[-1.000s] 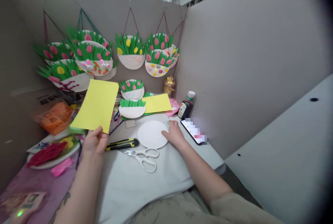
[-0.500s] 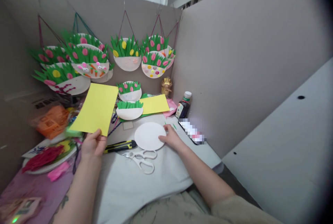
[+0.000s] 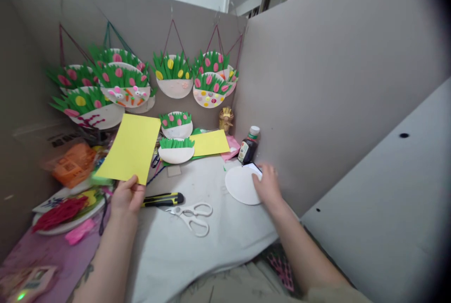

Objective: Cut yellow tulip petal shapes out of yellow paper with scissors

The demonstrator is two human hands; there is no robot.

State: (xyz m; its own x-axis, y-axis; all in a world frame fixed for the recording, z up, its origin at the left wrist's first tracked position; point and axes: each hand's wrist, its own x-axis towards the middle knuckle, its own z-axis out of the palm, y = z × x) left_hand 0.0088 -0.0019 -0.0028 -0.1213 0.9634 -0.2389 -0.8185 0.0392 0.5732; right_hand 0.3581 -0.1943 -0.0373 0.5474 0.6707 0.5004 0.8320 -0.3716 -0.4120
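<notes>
Hands [image 3: 128,196] full, yellow sheet [image 3: 131,147] left, white disc [image 3: 241,185] right

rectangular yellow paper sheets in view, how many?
2. One yellow sheet is in the left hand; the second yellow sheet lies right of the lower plate with green paper grass. More could be hidden underneath.

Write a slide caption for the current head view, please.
Left hand holds a yellow sheet, right hand a white paper plate; white-handled scissors and a utility knife lie nearby.
</notes>
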